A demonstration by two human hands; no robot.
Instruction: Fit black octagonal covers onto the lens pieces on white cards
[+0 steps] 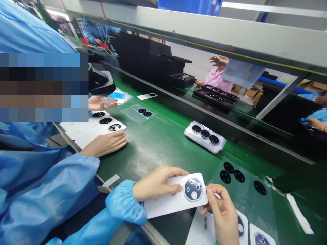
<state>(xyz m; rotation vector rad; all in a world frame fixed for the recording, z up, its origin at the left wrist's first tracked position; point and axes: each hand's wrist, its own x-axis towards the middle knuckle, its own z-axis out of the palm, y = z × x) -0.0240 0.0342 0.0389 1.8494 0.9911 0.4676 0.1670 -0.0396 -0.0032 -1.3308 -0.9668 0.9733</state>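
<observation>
My left hand [160,185] grips a white phone back cover [163,206], thumb on top and fingers along the far edge. On the cover's right end sits a dark octagonal camera piece [193,189] with several ringed holes and a small blue tab. My right hand [223,211] is closed in a pinch at the cover's right edge; whether a thin film is also between the fingertips I cannot tell. Under and beside that hand lie more white covers [201,226]. Several loose black octagonal pieces [239,176] rest on a clear sheet just beyond.
A stack of clear-wrapped packs [204,136] with black discs stands mid-bench. On the left, a co-worker's hand [109,141] rests by more white covers [76,127]. A white strip [299,213] lies at right. Behind the bench's raised rail [158,83] are black trays [216,97].
</observation>
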